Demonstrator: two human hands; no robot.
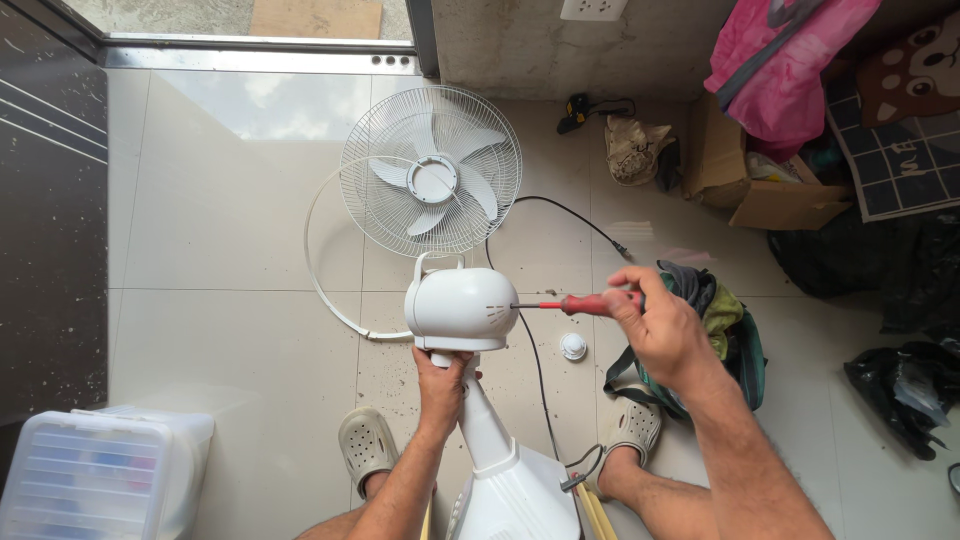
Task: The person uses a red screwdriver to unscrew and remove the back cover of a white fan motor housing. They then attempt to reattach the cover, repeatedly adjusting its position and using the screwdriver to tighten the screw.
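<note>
A white pedestal fan stands before me, its rounded motor housing [458, 308] at the centre of the head view. My left hand [441, 385] grips the fan's neck just under the housing. My right hand [658, 322] holds a red-handled screwdriver [590, 303] level, its tip at the right side of the housing. Beyond the housing lie the white wire grille and blades [432, 172], with a loose white rim ring [318, 262] curving to their left. The fan's stem [488, 430] runs down toward my lap.
A small white knob [573, 346] and a black power cord [536, 370] lie on the tiled floor. A green bag [728, 325] sits right of my hand. A clear plastic box [95, 475] is at lower left, with a cardboard box [775, 200] and pink cloth [790, 60] at upper right.
</note>
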